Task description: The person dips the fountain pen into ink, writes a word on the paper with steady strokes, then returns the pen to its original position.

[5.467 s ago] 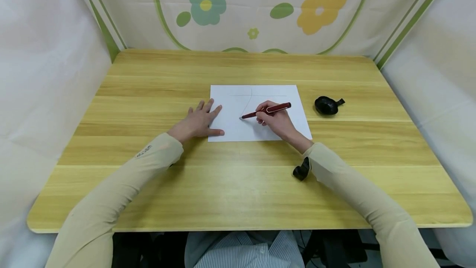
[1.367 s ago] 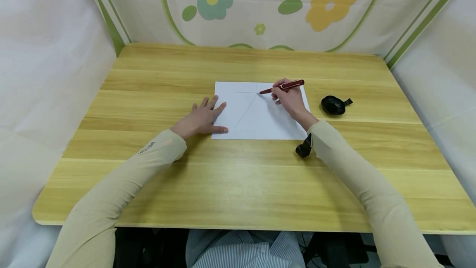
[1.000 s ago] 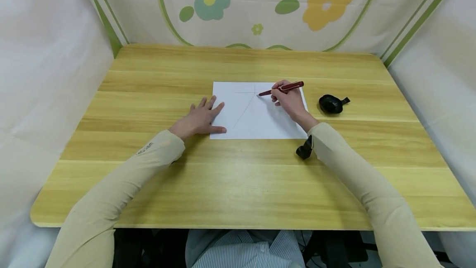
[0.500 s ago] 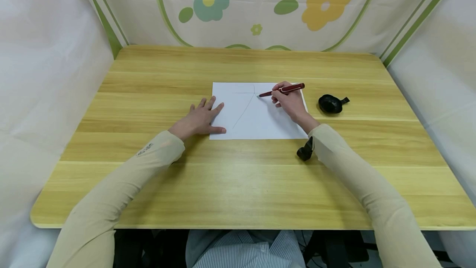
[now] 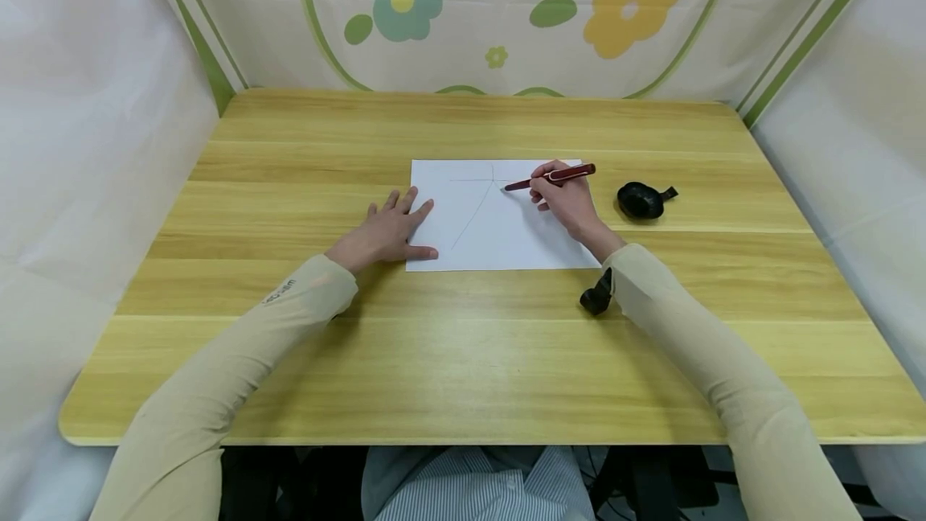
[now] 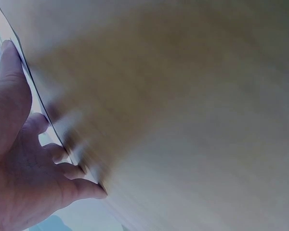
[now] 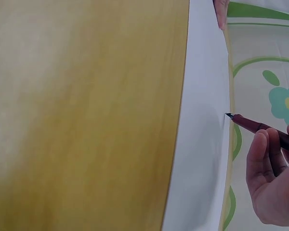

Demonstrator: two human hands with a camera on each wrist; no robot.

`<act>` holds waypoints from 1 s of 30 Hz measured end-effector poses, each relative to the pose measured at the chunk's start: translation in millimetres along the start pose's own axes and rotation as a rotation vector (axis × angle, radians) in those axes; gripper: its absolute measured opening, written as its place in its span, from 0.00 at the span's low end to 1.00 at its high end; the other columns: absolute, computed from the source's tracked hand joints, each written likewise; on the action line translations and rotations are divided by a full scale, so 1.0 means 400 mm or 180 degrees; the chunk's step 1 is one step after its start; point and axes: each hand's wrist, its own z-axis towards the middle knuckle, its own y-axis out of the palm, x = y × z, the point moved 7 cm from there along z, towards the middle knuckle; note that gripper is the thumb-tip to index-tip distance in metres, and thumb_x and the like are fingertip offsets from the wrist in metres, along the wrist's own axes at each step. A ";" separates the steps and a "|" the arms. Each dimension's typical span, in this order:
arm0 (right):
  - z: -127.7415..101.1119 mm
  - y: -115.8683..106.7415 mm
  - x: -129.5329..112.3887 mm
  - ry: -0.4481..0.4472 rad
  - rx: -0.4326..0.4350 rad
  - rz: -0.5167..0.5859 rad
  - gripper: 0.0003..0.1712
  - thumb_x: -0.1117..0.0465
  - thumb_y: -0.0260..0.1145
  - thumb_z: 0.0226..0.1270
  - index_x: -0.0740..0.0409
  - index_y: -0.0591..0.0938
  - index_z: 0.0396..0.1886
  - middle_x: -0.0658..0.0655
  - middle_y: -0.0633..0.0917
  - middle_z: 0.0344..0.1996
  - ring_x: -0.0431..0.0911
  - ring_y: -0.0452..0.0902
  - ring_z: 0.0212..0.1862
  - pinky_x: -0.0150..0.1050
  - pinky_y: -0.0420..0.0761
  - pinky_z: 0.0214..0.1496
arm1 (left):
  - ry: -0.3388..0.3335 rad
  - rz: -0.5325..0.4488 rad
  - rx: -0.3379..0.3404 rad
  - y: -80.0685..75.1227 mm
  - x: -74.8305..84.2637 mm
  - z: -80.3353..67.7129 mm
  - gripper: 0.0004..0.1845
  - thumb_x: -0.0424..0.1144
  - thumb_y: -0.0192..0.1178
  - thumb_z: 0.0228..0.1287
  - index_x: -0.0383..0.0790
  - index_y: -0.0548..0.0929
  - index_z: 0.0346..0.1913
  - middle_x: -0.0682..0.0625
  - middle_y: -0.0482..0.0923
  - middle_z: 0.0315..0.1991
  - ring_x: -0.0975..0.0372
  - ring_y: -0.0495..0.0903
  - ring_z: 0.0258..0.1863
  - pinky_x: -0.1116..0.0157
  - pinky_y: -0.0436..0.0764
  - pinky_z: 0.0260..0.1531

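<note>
Head view hides little, yet the thin lines on my sheet of paper point(image 5: 499, 219) are faint: I can make out a short horizontal stroke near its far edge and a long slanting one running down toward me, no more. My left wrist view is blurred and shows mostly desk wood, with the paper's edge only as a dark line beside my palm; my right wrist view cuts off most of the pen's barrel at the frame's edge. The paper is white, lying flat in the middle of the desk point(image 5: 463, 360), a little nearer the far edge than the near one. The pen point(image 5: 551, 177) is dark red with a pale clip, tilted, its tip touching the paper close to the far edge, just right of where the two strokes meet. My right hand point(image 5: 567, 203) rests on the paper's right part, its fingers point(image 5: 541, 180) curled round the pen and pinching it. My left hand point(image 5: 387, 231) lies flat with fingers released and spread, their tips and my thumb pressing on the paper's left edge. A small black dish-like thing point(image 5: 640, 200) sits on the desk right of the paper, apart from it.
</note>
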 end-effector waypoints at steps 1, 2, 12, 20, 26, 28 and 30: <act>0.000 -0.001 0.001 0.0003 0.0001 0.0010 0.08 0.62 0.59 0.64 0.61 0.77 0.40 0.48 0.81 0.22 0.37 0.79 0.26 0.28 0.79 0.27 | 0.0000 -0.0004 -0.0001 0.000 0.000 0.000 0.50 0.65 0.54 0.61 0.48 0.42 0.76 0.39 0.28 0.76 0.38 0.32 0.74 0.33 0.44 0.65; -0.001 -0.002 0.002 0.0006 0.0004 0.0024 0.08 0.62 0.59 0.64 0.61 0.77 0.40 0.48 0.81 0.22 0.37 0.79 0.26 0.28 0.79 0.27 | -0.0001 -0.0007 -0.0005 0.000 0.000 -0.001 0.50 0.65 0.54 0.61 0.48 0.41 0.76 0.39 0.28 0.76 0.38 0.32 0.74 0.33 0.44 0.65; -0.007 -0.009 0.010 0.0014 0.0026 0.0076 0.05 0.63 0.59 0.62 0.59 0.78 0.37 0.50 0.81 0.22 0.38 0.79 0.26 0.28 0.79 0.26 | 0.0011 0.0013 -0.0007 -0.001 0.001 -0.003 0.50 0.65 0.54 0.61 0.47 0.41 0.76 0.38 0.28 0.76 0.37 0.32 0.73 0.32 0.44 0.65; -0.016 -0.016 0.014 0.0015 0.0003 0.0021 0.06 0.63 0.59 0.63 0.60 0.77 0.38 0.49 0.81 0.22 0.37 0.79 0.26 0.29 0.79 0.27 | 0.0013 0.0054 0.0000 -0.001 -0.001 -0.004 0.50 0.64 0.54 0.61 0.47 0.41 0.76 0.38 0.28 0.76 0.37 0.32 0.73 0.33 0.44 0.65; -0.023 -0.021 0.019 0.0044 -0.0012 -0.0011 0.07 0.62 0.59 0.64 0.60 0.77 0.39 0.48 0.81 0.22 0.37 0.79 0.27 0.29 0.80 0.28 | 0.0029 0.0054 -0.0001 -0.002 0.002 -0.004 0.49 0.64 0.53 0.62 0.46 0.41 0.76 0.38 0.28 0.76 0.37 0.33 0.73 0.33 0.45 0.65; -0.026 -0.023 0.020 0.0050 -0.0013 -0.0015 0.08 0.62 0.59 0.64 0.60 0.77 0.40 0.48 0.81 0.22 0.37 0.79 0.27 0.29 0.80 0.29 | 0.0032 0.0055 -0.0002 -0.002 0.003 -0.005 0.49 0.64 0.53 0.62 0.46 0.41 0.76 0.37 0.28 0.76 0.37 0.33 0.73 0.33 0.45 0.65; -0.028 -0.025 0.020 0.0053 -0.0016 -0.0027 0.08 0.61 0.59 0.65 0.60 0.77 0.40 0.48 0.81 0.22 0.37 0.79 0.27 0.29 0.80 0.29 | 0.0037 0.0063 -0.0003 -0.002 0.004 -0.004 0.50 0.64 0.53 0.62 0.46 0.41 0.76 0.37 0.28 0.76 0.37 0.33 0.73 0.33 0.45 0.65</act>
